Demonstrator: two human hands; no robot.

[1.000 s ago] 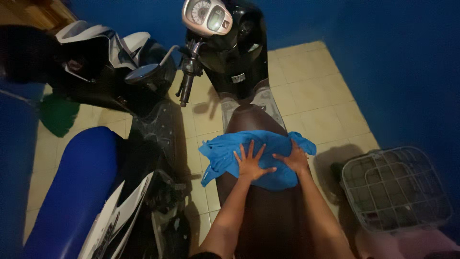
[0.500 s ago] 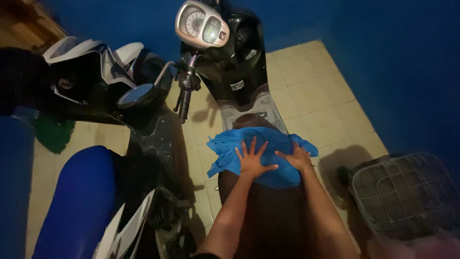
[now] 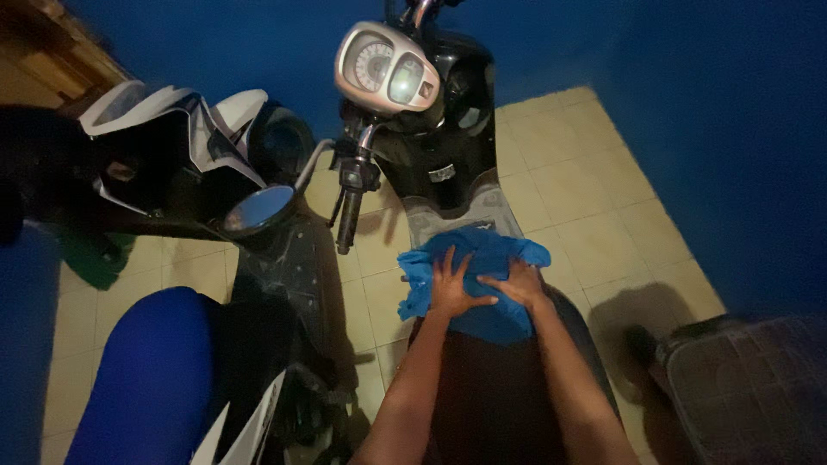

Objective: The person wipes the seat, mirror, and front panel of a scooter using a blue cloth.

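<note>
A blue cloth (image 3: 475,258) lies bunched over the front tip of the dark brown scooter seat (image 3: 491,396). My left hand (image 3: 452,285) presses flat on the cloth with its fingers spread. My right hand (image 3: 515,284) rests beside it on the cloth, fingers curled over the fabric. Both forearms reach forward from the bottom of the view. Ahead of the cloth is the scooter's grey footboard (image 3: 465,211), then its black front with a silver instrument panel (image 3: 386,69).
A second scooter with a blue seat (image 3: 151,379), a white and black front (image 3: 172,138) and a round mirror (image 3: 258,209) stands close on the left. A wire basket (image 3: 749,387) sits at the lower right. Blue walls enclose a beige tiled floor (image 3: 586,198).
Both hands have pushed the blue cloth forward along the seat to its front tip, and the cloth has bunched up smaller. The view has shifted forward with them.
</note>
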